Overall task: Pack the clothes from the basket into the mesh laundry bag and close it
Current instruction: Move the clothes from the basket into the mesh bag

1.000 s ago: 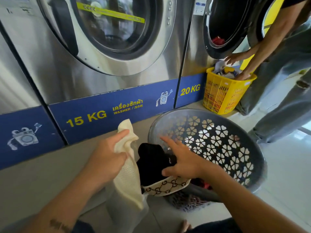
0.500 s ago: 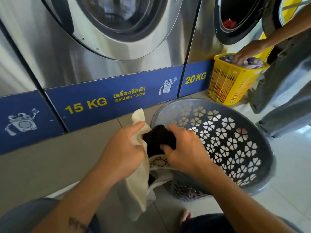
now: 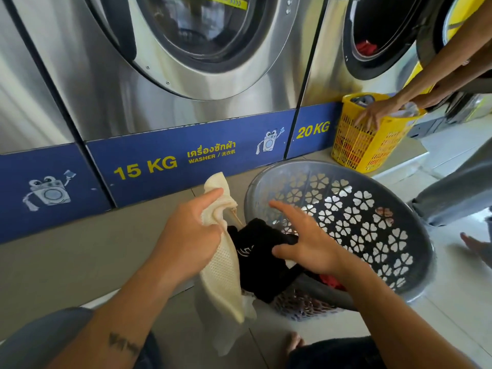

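My left hand (image 3: 190, 235) grips the top edge of a cream mesh laundry bag (image 3: 222, 275), which hangs down over the floor. A black garment (image 3: 259, 258) sits in the bag's mouth, spilling toward the grey basket (image 3: 372, 222). My right hand (image 3: 308, 241) rests on the garment, thumb pressed on it and fingers spread and lifted. The basket is tilted toward me, with flower-shaped holes; something red (image 3: 330, 282) shows at its low side.
Steel washers (image 3: 186, 75) with a blue base strip line the wall ahead. To the right another person's hand (image 3: 378, 113) reaches into a yellow basket (image 3: 367, 145), and their grey-trousered leg (image 3: 452, 193) stands beside my basket. My bare foot (image 3: 294, 342) is below.
My right hand has opened its fingers over the black garment, which now sits lower in the bag's mouth. The patterned white piece seen earlier is no longer visible.
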A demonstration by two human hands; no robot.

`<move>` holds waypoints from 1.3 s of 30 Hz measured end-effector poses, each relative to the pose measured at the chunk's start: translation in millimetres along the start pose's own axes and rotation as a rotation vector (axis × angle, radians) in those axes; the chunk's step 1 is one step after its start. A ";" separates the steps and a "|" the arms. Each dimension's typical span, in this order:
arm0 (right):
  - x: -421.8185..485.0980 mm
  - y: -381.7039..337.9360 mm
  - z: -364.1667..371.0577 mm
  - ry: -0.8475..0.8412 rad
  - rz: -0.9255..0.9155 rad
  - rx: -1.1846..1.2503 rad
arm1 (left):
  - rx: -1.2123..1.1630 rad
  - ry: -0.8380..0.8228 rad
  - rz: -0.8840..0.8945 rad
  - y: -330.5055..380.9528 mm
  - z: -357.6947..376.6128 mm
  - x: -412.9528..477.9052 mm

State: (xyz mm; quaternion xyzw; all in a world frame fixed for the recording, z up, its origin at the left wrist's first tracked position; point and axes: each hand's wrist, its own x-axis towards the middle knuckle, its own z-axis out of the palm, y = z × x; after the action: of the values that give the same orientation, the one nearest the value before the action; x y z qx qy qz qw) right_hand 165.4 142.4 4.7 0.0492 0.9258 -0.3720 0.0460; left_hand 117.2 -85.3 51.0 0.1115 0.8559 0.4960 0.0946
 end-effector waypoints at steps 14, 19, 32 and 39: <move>-0.7 -30.1 11.0 0.314 -0.070 -0.284 | 0.080 -0.031 0.015 -3.8 7.1 -0.4; -13.2 -65.7 35.2 0.201 -0.293 -0.457 | -0.030 0.037 0.068 5.2 3.2 -3.2; -6.8 1.5 -2.9 -0.241 0.274 0.287 | -0.011 -0.004 0.012 -2.7 0.7 -5.0; -2.6 -15.8 2.4 -0.008 0.086 -0.199 | 0.028 -0.029 0.015 -8.2 3.6 -5.0</move>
State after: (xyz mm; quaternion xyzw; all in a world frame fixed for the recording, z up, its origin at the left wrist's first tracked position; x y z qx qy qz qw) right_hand 166.1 129.3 14.2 0.0826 0.9550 -0.2760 0.0702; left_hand 122.1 -87.8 42.3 0.1263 0.8605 0.4829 0.1018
